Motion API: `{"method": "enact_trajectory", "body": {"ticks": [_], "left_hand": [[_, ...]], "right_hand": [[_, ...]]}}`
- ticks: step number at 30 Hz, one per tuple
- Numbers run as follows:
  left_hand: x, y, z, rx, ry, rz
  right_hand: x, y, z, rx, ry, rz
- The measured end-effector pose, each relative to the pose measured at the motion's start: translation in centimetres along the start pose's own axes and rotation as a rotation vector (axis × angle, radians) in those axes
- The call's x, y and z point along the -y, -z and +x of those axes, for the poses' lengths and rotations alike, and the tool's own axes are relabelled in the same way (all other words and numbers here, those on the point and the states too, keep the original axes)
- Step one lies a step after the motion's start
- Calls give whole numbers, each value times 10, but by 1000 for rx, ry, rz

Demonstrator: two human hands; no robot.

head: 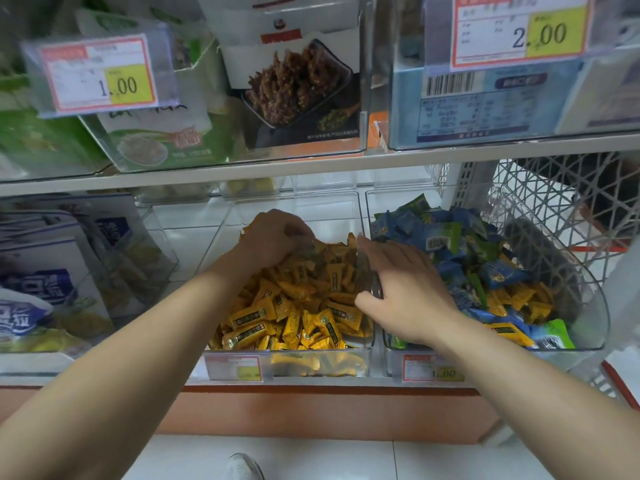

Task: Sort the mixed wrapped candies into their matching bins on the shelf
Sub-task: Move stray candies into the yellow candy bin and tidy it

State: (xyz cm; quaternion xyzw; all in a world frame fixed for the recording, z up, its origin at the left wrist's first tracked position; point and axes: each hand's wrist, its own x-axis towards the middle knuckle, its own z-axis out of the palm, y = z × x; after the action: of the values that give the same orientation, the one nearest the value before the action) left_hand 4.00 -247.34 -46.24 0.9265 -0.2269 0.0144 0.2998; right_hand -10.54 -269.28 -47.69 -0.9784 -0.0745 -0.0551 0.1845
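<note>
A clear bin (367,355) in the middle of the lower shelf holds a heap of yellow wrapped candies (298,317). My left hand (273,237) reaches deep into that heap, fingers curled round a bunch of yellow candies at the back. The clear bin to its right (595,306) holds blue and green wrapped candies (446,237) mixed with several yellow ones (519,299). My right hand (405,289) lies over the wall between the two bins, index finger stretched along the rim and thumb on the yellow side.
Price tags (235,368) hang on the bin fronts. Blue-and-white snack bags (38,271) fill the bin at left. The upper shelf (311,166) carries boxed snacks close above. A white wire basket (561,202) stands at right. My shoe (242,467) shows on the tiled floor.
</note>
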Motion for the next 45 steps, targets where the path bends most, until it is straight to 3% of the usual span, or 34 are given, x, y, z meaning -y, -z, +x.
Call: {"method": "enact_trajectory", "body": {"ticks": [5,9,12,14,17,18,22,25,28,31,38,45], "left_hand": [[-40,4,-32,-138,30,-292],[-78,-10,-61,-111,55,-519],[-95,-15,-74,-132,63,-515],[-97,-11,-79,-130,85,-358],[-86,1,-95,-109,114,-133],[-81,6,-103,-104,117,-42],[-52,20,-133,-153,157,214],[-30,32,-150,-171,184,311],[-12,44,-159,-227,200,336],[0,50,-162,-263,226,370],[26,53,-161,-198,308,98],[41,52,-157,-210,338,96]], "right_hand": [[6,12,0,-161,33,-39],[14,20,-5,-174,12,504],[9,26,-8,-268,7,616],[-4,32,-11,-362,-6,546],[-34,40,-15,-549,23,95],[-43,41,-17,-519,13,-25],[-50,36,-16,-80,-211,-290],[-37,39,-15,-82,-212,-316],[-14,46,-20,-184,-115,-311],[27,45,-20,-197,0,-145],[123,-29,50,196,331,47],[134,-82,124,468,386,-331]]}}
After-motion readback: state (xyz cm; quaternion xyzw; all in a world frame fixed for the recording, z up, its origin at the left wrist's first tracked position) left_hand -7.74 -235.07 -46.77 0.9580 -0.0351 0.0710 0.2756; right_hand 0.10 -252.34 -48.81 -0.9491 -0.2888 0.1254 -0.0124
